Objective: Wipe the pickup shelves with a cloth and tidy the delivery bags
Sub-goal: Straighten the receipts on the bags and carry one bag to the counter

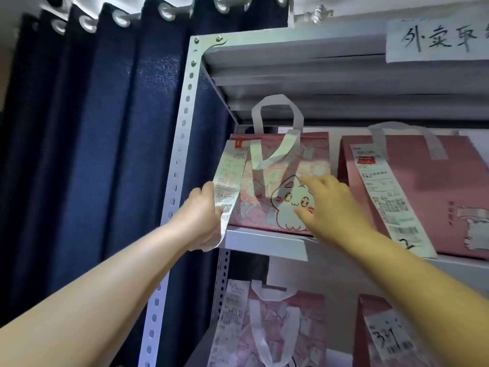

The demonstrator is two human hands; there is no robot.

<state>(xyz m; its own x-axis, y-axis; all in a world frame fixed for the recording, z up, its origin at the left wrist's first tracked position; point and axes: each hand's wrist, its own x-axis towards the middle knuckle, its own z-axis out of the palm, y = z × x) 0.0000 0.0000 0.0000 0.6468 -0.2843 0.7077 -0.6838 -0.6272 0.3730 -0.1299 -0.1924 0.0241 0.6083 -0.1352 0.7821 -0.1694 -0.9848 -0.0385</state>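
Observation:
A pink delivery bag with a cartoon cat and white handles stands at the left end of the upper shelf. A long paper receipt hangs from its top left corner. My left hand grips the lower part of that receipt at the bag's left edge. My right hand lies with spread fingers on the bag's front, over the cat print. No cloth is in view.
A second pink bag with a receipt marked 2 stands to the right on the same shelf. Two more pink bags sit on the shelf below. The grey perforated rack post is at left, with a dark blue curtain behind it.

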